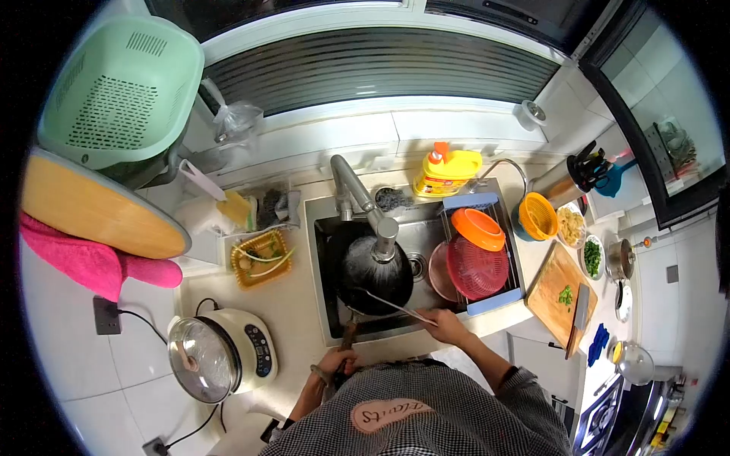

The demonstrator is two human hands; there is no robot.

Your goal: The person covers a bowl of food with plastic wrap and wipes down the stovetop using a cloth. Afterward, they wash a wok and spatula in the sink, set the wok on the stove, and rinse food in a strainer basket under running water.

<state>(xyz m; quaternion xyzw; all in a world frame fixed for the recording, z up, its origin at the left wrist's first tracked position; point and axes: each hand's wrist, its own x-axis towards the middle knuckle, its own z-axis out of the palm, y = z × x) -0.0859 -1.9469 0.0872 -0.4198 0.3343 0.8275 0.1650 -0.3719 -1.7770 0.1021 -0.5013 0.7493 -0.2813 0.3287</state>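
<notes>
A black wok (353, 266) lies in the left part of the steel sink (414, 216), under the running faucet (385, 242). My left hand (339, 361) is closed round the wok's brown handle at the sink's front edge. My right hand (445, 325) grips a long thin utensil (399, 308) whose far end reaches into the wok; what that end looks like is hard to make out. Water spreads from the faucet over the wok. Beside the wok, a red colander (477, 267) and an orange bowl (478, 229) rest on the sink's right side.
At right are a cutting board (553, 292) with a cleaver (579, 311), chopped greens and small bowls. A yellow bottle (449, 173) stands behind the sink. An electric cooker (255, 351) and a yellow basket (261, 259) are at left; a green basket (122, 91) is above.
</notes>
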